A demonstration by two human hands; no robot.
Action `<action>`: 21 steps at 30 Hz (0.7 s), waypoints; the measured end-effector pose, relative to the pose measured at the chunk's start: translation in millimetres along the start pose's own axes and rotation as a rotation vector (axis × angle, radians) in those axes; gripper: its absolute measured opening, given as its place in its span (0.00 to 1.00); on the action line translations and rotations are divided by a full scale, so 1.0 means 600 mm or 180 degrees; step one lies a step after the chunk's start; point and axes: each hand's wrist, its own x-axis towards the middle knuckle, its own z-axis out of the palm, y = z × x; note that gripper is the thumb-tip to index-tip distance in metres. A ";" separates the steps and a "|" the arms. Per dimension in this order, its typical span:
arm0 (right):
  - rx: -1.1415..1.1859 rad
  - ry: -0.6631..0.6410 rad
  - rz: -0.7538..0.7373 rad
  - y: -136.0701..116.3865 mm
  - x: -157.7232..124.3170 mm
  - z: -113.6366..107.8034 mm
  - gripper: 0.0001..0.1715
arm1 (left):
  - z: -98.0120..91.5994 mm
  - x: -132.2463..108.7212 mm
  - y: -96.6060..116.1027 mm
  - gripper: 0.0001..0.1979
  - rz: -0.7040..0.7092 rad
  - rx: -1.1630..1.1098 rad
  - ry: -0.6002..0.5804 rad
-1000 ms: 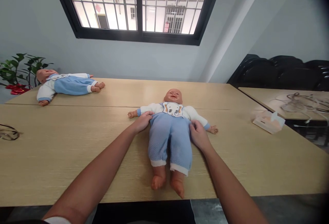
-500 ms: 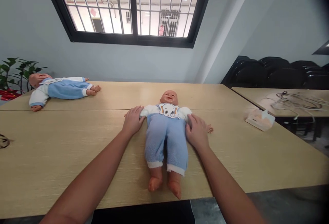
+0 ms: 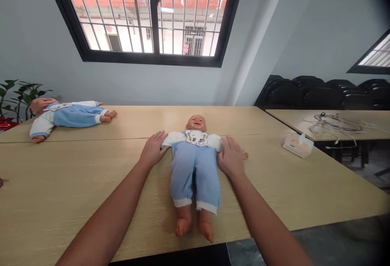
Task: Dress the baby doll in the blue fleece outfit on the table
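Note:
A baby doll point(image 3: 195, 164) in a blue romper and a white elephant bib lies on its back on the wooden table point(image 3: 76, 184), feet toward me. My left hand point(image 3: 152, 149) lies flat over the doll's right arm, fingers stretched out. My right hand point(image 3: 230, 156) lies flat over the doll's left arm, fingers spread; only the doll's small hand pokes out beyond it. Neither hand grips anything.
A second doll point(image 3: 65, 115) in the same clothes lies at the table's far left, next to a green plant point(image 3: 15, 95). A tissue box point(image 3: 297, 144) sits at the right. Cables point(image 3: 335, 121) lie on a neighbouring table, with black chairs point(image 3: 319, 93) behind.
Both hands have let go of the doll's torso sides and moved outward onto its arms, opening flat. The camera has tilted up a little.

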 end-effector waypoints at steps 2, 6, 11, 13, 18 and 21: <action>0.0297 -0.0209 -0.0336 -0.015 0.030 0.004 0.32 | 0.005 0.002 0.007 0.28 0.0143 0.0004 -0.0068; 0.0669 -0.0571 -0.0271 -0.042 0.095 0.019 0.29 | 0.012 0.002 0.009 0.27 0.0206 0.0077 -0.0298; 0.0694 -0.0757 -0.0226 -0.043 0.115 0.040 0.25 | 0.014 0.000 0.003 0.24 -0.0011 0.0099 -0.0223; 0.0679 -0.0774 -0.0199 -0.035 0.110 0.043 0.25 | 0.012 -0.001 0.003 0.24 -0.0128 0.0130 -0.0154; 0.0607 -0.0722 -0.0102 -0.027 0.102 0.029 0.26 | -0.001 -0.003 0.022 0.21 -0.0177 0.0101 0.0180; 0.0665 -0.0636 -0.0221 -0.051 0.092 0.000 0.26 | -0.008 -0.008 0.055 0.17 0.0206 -0.0311 0.0541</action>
